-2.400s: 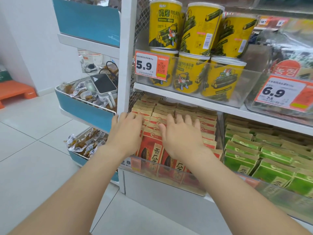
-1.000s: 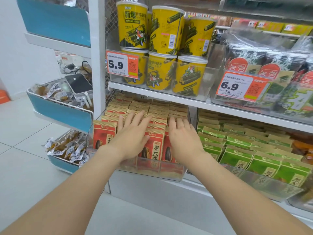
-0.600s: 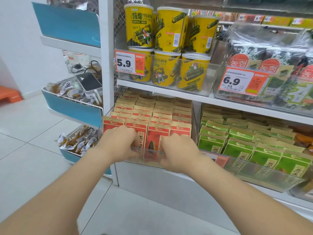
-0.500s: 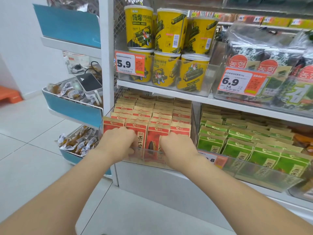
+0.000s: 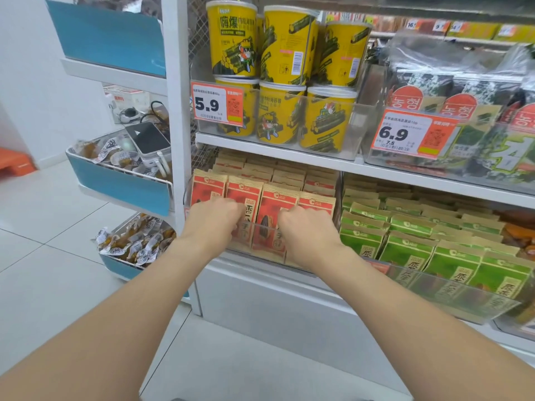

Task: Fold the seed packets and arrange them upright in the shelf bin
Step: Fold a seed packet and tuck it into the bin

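Observation:
Red and kraft seed packets stand upright in several rows inside a clear shelf bin on the lower shelf. The front row shows four packets side by side. My left hand curls over the bin's front wall at the left, fingers against the second packet. My right hand curls over the same wall at the right, in front of the fourth packet. Both hands hide the lower parts of those packets.
Green seed packets fill the neighbouring clear bin on the right. Yellow canisters sit on the shelf board just above the red packets. A white upright post and blue side baskets of wrapped snacks stand at the left.
Both hands lay flat on the packet tops earlier, then came forward and curled over the bin's front wall. The front row now stands straighter and the view has tilted slightly.

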Action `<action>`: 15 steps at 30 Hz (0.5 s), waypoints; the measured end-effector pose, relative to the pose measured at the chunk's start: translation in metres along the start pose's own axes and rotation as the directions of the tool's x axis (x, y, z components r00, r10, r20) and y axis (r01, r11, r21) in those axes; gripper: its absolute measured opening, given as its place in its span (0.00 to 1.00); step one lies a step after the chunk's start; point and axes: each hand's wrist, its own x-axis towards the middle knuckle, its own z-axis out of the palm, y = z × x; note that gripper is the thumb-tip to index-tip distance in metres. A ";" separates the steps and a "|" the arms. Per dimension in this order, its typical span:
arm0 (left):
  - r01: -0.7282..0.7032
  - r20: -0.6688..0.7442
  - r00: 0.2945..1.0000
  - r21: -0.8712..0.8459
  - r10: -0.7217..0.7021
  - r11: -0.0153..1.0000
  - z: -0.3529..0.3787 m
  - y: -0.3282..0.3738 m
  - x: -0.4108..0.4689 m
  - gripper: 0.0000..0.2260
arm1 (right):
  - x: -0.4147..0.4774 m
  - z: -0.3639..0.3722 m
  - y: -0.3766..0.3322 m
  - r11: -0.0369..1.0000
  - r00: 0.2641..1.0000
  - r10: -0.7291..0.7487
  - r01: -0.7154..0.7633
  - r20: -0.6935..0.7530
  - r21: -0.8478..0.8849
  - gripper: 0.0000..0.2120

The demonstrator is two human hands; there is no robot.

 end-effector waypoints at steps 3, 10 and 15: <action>0.000 0.016 1.000 0.010 -0.001 1.000 0.004 0.003 0.009 0.17 | 0.006 0.008 0.001 1.000 1.000 0.000 0.000 0.011 -0.022 0.13; 0.014 0.097 0.995 0.062 -0.020 0.998 0.010 0.010 0.020 0.14 | 0.013 0.018 0.001 0.995 0.995 -0.060 0.065 0.076 -0.071 0.13; 0.082 0.070 0.995 -0.104 -0.075 0.991 0.006 0.010 0.019 0.08 | 0.017 0.030 -0.005 1.000 0.985 0.014 -0.012 -0.171 0.010 0.07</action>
